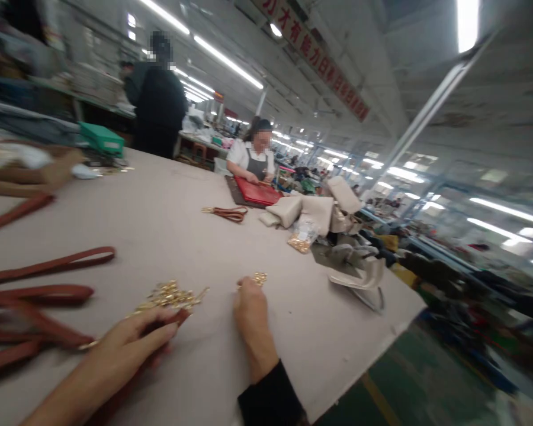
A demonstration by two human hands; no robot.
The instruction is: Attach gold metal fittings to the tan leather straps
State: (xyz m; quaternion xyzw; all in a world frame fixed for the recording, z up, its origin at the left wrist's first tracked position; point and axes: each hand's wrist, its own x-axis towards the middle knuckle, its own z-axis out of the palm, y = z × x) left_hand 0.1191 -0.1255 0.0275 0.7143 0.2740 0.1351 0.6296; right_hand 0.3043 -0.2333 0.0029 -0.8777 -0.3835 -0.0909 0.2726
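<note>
My left hand [124,349] lies near the table's front edge, fingers closed on a brown leather strap [169,322] that runs under it. Just beyond it sits a heap of small gold metal fittings [171,294]. My right hand [250,307], in a black sleeve, is closed in a pinch on a gold fitting [260,278] at its fingertips. More brown straps [48,266] lie to the left of my left hand on the grey table [169,231].
A seated person [254,157] works on a red bag panel [260,192] at the far end. Cream bag pieces [313,210], a bag of gold fittings [302,236] and another strap [226,213] lie nearby. Another person's forearm [31,174] rests at the left. The table's right edge drops to a green floor.
</note>
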